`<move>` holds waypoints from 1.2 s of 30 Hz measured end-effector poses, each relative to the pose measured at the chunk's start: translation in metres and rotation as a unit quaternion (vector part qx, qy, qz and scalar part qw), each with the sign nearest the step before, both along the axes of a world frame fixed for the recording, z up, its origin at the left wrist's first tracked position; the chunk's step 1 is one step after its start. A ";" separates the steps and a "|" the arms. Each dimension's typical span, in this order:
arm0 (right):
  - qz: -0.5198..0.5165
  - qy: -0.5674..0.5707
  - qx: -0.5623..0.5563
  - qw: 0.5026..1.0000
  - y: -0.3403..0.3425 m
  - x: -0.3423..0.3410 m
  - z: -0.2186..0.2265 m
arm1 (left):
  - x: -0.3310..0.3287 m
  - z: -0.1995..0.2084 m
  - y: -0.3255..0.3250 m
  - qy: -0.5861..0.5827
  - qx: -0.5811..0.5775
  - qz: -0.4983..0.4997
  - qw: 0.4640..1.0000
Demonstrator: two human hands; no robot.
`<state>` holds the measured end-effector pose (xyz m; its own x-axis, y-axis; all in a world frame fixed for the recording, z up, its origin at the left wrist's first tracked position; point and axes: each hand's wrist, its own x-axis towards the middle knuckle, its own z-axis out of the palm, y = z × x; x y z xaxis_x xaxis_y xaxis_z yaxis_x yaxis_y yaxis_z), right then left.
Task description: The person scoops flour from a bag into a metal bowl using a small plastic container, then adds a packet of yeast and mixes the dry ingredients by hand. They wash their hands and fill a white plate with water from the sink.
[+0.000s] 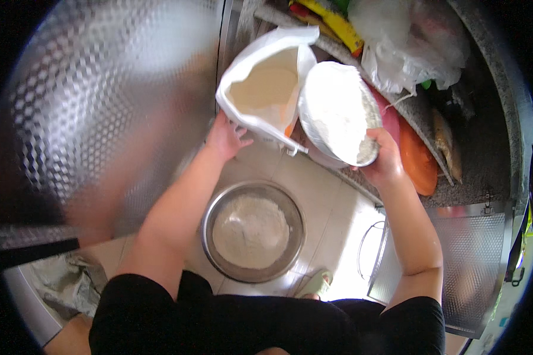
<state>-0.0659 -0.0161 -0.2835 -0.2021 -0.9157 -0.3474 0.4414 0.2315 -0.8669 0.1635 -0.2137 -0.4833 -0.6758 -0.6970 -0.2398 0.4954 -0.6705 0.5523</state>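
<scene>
The person holds a bowl [371,112] in the right hand [386,160], in the air just beside the open mouth of a white sack [251,122]. The bowl is tilted, and white powder [336,106], which looks like flour, fills most of what I can see of its inside. The right hand is closed on the near right rim, with the thumb at the inner side; the fingers underneath are mostly hidden from me. The left hand [224,139] is well apart from the right one. It is at the lower edge of the sack, with the fingers spread and not gripping; I cannot tell if it carries any weight there.

The bowl seems stiff, maybe of metal, and I judge it rather heavy at the far side, because it is held by one edge only. A dusty rim could become slippery, so a palm below the bottom would be a safer hold. The sack seems soft and its wall can fold easily; I would take it by the thick rolled edge. The powder is loose and would slide if the tilt grows. A wide basin [297,219] with more powder stands on the floor [278,163], near the feet.
</scene>
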 end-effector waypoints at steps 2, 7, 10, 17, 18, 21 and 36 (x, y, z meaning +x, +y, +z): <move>-0.094 -0.027 0.003 0.995 0.021 0.005 -0.020 | 0.008 0.006 0.013 -0.084 0.023 0.023 0.996; -0.104 0.042 0.099 0.989 0.085 0.028 -0.074 | 0.017 -0.022 0.031 -0.221 0.008 -0.100 0.970; 0.026 0.177 0.181 0.967 0.111 0.039 -0.139 | 0.021 -0.042 0.065 -0.346 -0.007 -0.140 0.928; 0.185 0.684 0.025 0.705 0.099 0.095 -0.223 | 0.036 -0.069 0.110 -0.469 -0.137 -0.297 0.821; 0.206 0.698 0.022 0.685 0.099 0.101 -0.218 | 0.034 -0.067 0.117 -0.473 -0.163 -0.313 0.808; 0.184 0.757 -0.112 0.617 0.104 0.101 -0.237 | 0.030 -0.057 0.137 -0.486 -0.202 -0.410 0.745; 0.153 0.769 -0.319 0.532 0.104 0.092 -0.250 | 0.037 -0.088 0.123 -0.355 -0.050 -0.466 0.809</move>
<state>0.0264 0.0884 -0.5331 0.3938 -0.8201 0.4151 -0.8783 -0.4689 -0.0931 0.2007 -0.0905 -0.5714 -0.6353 -0.0033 -0.7722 -0.6658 -0.5042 0.5499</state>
